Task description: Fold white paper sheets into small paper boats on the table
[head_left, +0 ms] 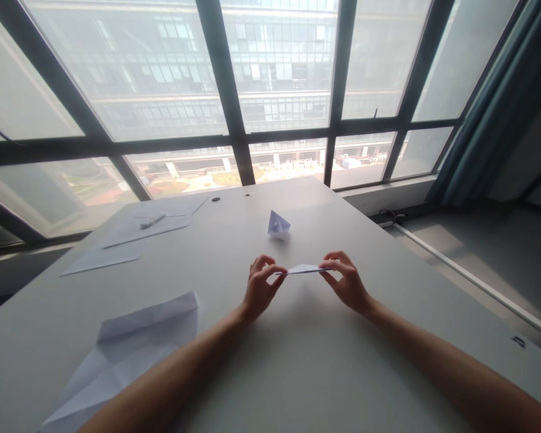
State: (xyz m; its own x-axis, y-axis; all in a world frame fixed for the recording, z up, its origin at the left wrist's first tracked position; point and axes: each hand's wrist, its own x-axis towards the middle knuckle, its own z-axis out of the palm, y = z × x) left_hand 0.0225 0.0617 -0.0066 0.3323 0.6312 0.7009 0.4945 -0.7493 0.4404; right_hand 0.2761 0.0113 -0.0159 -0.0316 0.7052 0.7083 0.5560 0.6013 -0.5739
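A folded piece of white paper (303,269) is held nearly level just above the table (324,373), seen almost edge-on with a low peak in its middle. My left hand (262,282) pinches its left end between thumb and fingers. At the right end, my right hand (346,281) grips it the same way. Beyond both hands stands a small folded paper shape (278,224) with a pointed top. To the left, partly behind my left forearm, lies a larger creased sheet of paper (139,343) with one edge turned up.
Flat white sheets (162,231) lie at the table's far left, with a small pale object (152,221) on top. Large windows (284,66) rise behind the table. A blue curtain (491,102) hangs at the right, and a white pipe (469,276) runs along the floor there.
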